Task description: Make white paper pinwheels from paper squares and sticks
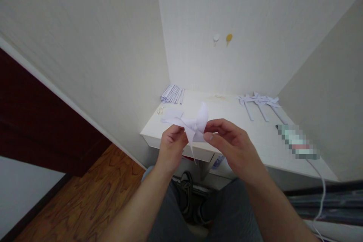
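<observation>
A white paper pinwheel [200,120] is between my two hands, above the front edge of the white desk. Its blades curl up and to the sides, and one pointed tip hangs down. My left hand [173,143] pinches it from the left, the fingertips partly behind the paper. On the other side my right hand [228,140] grips a blade between thumb and fingers. Just beyond my left hand, white paper [172,114] lies on the desk, partly overlapped by the pinwheel.
The white desk [227,111] stands against the walls. Rolled paper sticks [172,93] and small pale bits [160,110] lie at its left. Several paper pinwheels on sticks [259,102] rest at the right, near a blurred device [297,143] with a white cable [323,193]. Two hooks [229,38] are on the wall.
</observation>
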A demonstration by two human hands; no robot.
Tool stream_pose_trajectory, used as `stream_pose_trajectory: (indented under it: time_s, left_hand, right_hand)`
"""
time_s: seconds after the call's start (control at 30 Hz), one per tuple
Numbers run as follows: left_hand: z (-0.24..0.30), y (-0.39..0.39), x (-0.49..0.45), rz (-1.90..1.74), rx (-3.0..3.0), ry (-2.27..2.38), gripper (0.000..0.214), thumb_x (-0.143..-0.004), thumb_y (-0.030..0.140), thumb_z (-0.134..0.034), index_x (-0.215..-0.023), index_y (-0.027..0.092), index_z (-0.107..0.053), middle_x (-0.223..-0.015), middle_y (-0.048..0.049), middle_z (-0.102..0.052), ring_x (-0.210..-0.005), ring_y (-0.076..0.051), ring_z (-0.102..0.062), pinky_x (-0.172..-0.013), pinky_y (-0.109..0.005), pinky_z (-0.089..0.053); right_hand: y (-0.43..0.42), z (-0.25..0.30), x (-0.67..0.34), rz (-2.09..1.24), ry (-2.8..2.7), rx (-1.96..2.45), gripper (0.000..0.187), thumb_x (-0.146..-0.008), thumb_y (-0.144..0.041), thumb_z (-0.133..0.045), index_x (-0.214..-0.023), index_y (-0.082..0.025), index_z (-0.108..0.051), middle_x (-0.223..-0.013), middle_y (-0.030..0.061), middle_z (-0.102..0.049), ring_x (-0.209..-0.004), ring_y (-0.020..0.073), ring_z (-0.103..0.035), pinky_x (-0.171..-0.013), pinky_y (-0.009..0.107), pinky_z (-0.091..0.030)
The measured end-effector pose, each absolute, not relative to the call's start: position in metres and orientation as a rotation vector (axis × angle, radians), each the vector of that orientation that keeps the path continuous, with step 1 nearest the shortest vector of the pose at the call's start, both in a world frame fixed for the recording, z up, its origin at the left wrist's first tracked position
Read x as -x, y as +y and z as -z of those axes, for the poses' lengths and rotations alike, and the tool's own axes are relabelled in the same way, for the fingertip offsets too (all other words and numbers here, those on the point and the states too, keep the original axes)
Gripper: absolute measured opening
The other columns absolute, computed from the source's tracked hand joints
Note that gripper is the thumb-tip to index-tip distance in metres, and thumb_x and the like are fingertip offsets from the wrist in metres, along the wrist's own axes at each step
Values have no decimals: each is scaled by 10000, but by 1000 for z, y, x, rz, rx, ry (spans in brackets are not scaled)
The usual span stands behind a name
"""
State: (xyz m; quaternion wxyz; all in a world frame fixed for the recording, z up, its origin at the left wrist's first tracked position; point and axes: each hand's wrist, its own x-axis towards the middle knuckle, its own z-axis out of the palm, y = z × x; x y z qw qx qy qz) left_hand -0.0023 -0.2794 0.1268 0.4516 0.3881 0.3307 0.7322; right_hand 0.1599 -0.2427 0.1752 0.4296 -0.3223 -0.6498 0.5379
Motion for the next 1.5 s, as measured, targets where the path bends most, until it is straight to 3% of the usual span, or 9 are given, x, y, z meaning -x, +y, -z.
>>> stream_pose_trajectory:
  time_s: [0.17, 0.33, 0.67, 0.87, 1.03, 1.13, 1.33, 1.5]
  left_hand:
    - [-130, -278, 1, -1812, -1142, 863, 263, -796, 395, -876, -980, 213, -834, -933, -75, -823, -853, -232, -748, -826, -352, -583]
    - [-127, -275, 1, -1822, -1260, 1029, 155, -834, 350, -838, -885, 207, -810, -846, -47, -779, -828, -203, -684, -812, -318, -535]
    - [-121, -276, 1, -1674, -1388, 1142, 161, -911, 351, -741, -980, 221, -806, -938, -65, -738, -929, -236, -645, -911, -363, -517]
    - [-113, -271, -1, -1567, -1440, 1137, 176, -956, 302, -669, -1047, 223, -797, -1017, -72, -747, -948, -226, -648, -896, -338, -516]
    - [-107, -280, -7, -1596, -1376, 1083, 153, -868, 318, -786, -971, 205, -801, -971, -64, -758, -920, -219, -659, -857, -322, -523]
    - [-104, -294, -15, -1586, -1261, 978, 225, -818, 383, -841, -922, 189, -794, -891, -53, -768, -855, -218, -678, -760, -310, -530]
    - [-81, -331, -34, -1548, -1155, 837, 308, -768, 456, -890, -879, 185, -794, -801, -37, -745, -700, -167, -628, -631, -259, -471]
    - [-57, -355, -47, -1588, -1178, 826, 335, -779, 501, -874, -875, 187, -810, -828, -43, -725, -730, -167, -614, -683, -268, -486]
  right_hand:
    - [-235, -180, -156, -1564, -1519, 774, 230, -786, -397, -847, -882, -215, -744, -810, 16, -780, -732, 175, -688, -684, 302, -528]
    - [-229, -175, -156, -1614, -1472, 777, 215, -726, -360, -873, -826, -213, -751, -792, 18, -796, -720, 174, -698, -699, 307, -555]
    - [-227, -166, -159, -1556, -1505, 826, 224, -761, -375, -822, -920, -218, -808, -862, 34, -821, -805, 221, -733, -736, 353, -567]
    - [-228, -155, -163, -1392, -1526, 903, 230, -778, -355, -813, -934, -205, -735, -842, 32, -779, -745, 200, -683, -687, 340, -541]
    - [-240, -155, -179, -1517, -1439, 833, 268, -729, -398, -860, -879, -210, -741, -805, 17, -764, -706, 172, -651, -649, 307, -515]
    - [-257, -151, -188, -1539, -1413, 853, 261, -711, -432, -865, -767, -208, -743, -725, 4, -737, -661, 156, -617, -627, 296, -489]
    - [-305, -131, -198, -1555, -1350, 897, 243, -654, -417, -897, -719, -221, -769, -619, -25, -689, -621, 158, -593, -625, 300, -498]
    - [-336, -101, -207, -1572, -1296, 903, 303, -658, -489, -886, -733, -226, -755, -693, -2, -738, -632, 162, -600, -623, 302, -504]
